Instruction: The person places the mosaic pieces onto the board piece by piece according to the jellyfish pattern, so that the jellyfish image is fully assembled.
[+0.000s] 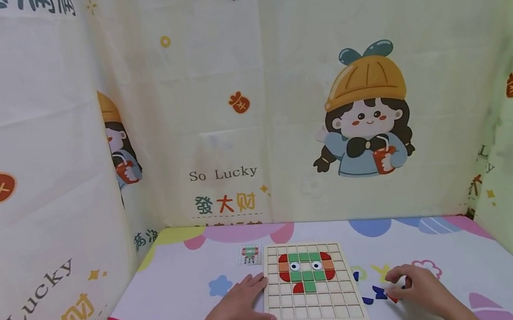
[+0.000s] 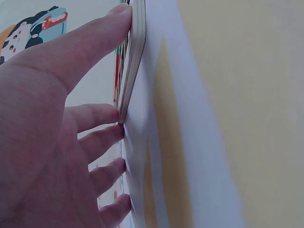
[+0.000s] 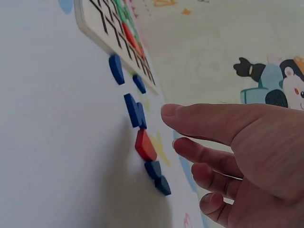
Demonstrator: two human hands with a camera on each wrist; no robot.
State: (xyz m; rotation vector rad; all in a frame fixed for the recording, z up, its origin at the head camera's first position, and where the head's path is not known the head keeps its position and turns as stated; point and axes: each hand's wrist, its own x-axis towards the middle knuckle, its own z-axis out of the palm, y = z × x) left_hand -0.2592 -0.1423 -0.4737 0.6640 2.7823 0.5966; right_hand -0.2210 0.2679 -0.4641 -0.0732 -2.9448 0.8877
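A wooden grid board (image 1: 328, 313) lies on the table, with green, red and orange tiles and two eye tiles set in its upper middle. My left hand (image 1: 241, 305) rests at the board's left edge, thumb near the lower corner. The left wrist view shows its thumb and index fingertips against the rim, fingers spread. Right of the board, my right hand (image 1: 422, 287) hovers with bent fingers and nothing between them. Near its fingertips lie a red piece (image 3: 146, 145) and several dark blue pieces (image 3: 133, 110), in a line running from the board's edge.
A small picture card (image 1: 249, 254) with a tile figure lies at the board's upper left. The table wears a printed cloth (image 1: 180, 284) with coloured shapes. Printed curtains (image 1: 214, 150) stand behind it and on both sides.
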